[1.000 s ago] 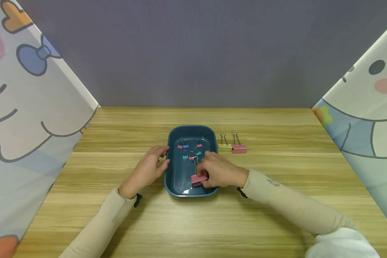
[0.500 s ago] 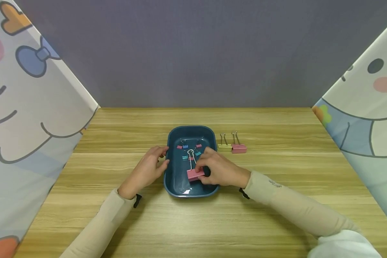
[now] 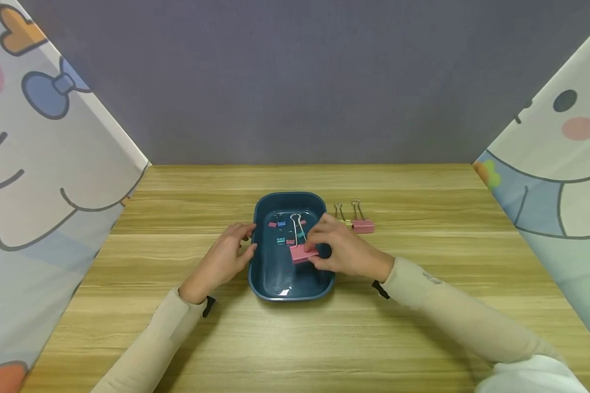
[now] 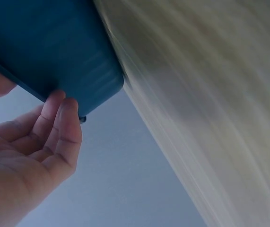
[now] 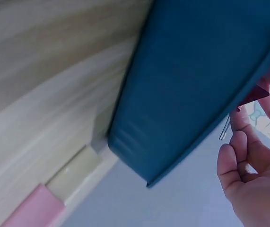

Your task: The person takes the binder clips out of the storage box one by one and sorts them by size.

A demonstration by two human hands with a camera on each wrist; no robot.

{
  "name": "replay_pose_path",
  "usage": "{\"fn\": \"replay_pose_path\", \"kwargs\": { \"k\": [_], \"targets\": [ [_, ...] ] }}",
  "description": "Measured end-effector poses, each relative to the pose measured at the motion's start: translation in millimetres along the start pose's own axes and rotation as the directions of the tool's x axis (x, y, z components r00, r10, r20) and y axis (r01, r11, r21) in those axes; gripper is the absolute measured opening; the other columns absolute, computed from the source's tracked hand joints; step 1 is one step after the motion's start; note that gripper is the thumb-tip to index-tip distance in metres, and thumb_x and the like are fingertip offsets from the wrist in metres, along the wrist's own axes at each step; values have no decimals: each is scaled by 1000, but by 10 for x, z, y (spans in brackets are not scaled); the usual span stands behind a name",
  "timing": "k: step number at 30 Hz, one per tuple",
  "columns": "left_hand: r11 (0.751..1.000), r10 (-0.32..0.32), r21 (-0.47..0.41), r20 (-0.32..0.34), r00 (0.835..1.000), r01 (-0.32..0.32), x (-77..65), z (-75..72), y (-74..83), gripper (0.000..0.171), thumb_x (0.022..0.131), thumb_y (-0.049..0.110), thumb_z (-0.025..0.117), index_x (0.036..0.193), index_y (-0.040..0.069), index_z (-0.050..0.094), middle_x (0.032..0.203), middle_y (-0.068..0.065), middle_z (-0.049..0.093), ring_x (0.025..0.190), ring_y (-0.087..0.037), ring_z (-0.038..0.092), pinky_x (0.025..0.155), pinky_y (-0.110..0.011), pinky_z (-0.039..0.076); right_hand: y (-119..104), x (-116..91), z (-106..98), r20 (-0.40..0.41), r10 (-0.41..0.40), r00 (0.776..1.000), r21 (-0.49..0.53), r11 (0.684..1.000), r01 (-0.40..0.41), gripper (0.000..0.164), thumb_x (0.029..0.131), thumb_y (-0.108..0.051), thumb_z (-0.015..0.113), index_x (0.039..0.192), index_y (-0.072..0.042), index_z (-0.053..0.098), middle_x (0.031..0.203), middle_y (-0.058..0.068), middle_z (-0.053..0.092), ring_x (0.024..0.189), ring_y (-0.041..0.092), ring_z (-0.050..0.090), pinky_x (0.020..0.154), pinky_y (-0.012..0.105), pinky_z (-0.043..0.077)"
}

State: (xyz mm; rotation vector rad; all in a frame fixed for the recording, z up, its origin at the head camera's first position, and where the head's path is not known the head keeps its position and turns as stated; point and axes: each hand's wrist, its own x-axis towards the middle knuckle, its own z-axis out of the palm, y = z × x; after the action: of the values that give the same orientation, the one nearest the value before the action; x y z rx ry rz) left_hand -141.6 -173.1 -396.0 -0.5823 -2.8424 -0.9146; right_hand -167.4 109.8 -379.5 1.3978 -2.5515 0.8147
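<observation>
A large pink binder clip is pinched between the thumb and fingers of my right hand, over the dark blue tray. Its wire handles point toward the tray's far end. In the right wrist view the clip shows partly behind the tray's rim. My left hand touches the tray's left rim with loosely bent fingers. The left wrist view shows its fingertips right at the tray's edge. Several small binder clips, among them a blue one and a teal one, lie inside the tray.
Right of the tray, on the wooden table, a yellow binder clip lies beside another large pink binder clip. A grey panel stands behind the table, with cartoon-printed sheets at both sides.
My right hand has raised the pink binder clip and moved it toward the tray's far end, now overlapping the small clips. My left hand has stayed at the rim.
</observation>
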Motion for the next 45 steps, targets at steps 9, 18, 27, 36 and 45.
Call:
{"fn": "replay_pose_path", "kwargs": {
  "k": [9, 18, 27, 36, 45],
  "targets": [
    [1000, -4, 3, 7, 1000, 4, -9, 3, -3, 43, 89, 7, 64, 128, -7, 52, 103, -13, 56, 92, -25, 52, 73, -36, 49, 71, -80, -177, -58, 12, 998, -38, 999, -14, 12, 74, -16, 78, 82, -19, 69, 90, -9, 61, 90, 14, 42, 82, 32, 39],
    [1000, -10, 1, 13, 1000, 10, -7, 4, 4, 44, 89, 8, 63, 129, -7, 51, 104, -13, 56, 92, -24, 52, 73, -36, 48, 233, -248, -363, -145, 9, 989, -32, 999, -14, 17, 70, -9, 80, 80, -17, 70, 91, -8, 64, 86, 14, 43, 66, 27, 41],
    [1000, -5, 3, 10, 1000, 5, -6, 5, 13, 44, 90, 8, 63, 129, -7, 51, 106, -13, 56, 94, -25, 52, 73, -36, 48, 409, -459, -523, -182, 25, 983, -55, 998, -35, 20, 67, -5, 79, 82, -14, 71, 92, -6, 66, 87, 16, 46, 71, 30, 42],
    [1000, -6, 7, 17, 1000, 6, 3, 5, 24, 44, 90, 9, 62, 130, -7, 50, 108, -14, 56, 95, -25, 53, 72, -35, 48, 541, -653, -660, -199, 78, 977, -84, 992, -97, 23, 67, 0, 79, 81, -16, 69, 92, -6, 66, 88, 15, 46, 74, 29, 40],
    [1000, -7, 15, 18, 1000, 6, 17, 15, 30, 44, 91, 9, 61, 131, -6, 50, 109, -14, 55, 97, -26, 53, 72, -35, 48, 660, -771, -709, -204, 116, 972, -90, 986, -137, 26, 65, 2, 80, 83, -15, 70, 91, -6, 66, 86, 14, 46, 73, 30, 39]
  ]
}}
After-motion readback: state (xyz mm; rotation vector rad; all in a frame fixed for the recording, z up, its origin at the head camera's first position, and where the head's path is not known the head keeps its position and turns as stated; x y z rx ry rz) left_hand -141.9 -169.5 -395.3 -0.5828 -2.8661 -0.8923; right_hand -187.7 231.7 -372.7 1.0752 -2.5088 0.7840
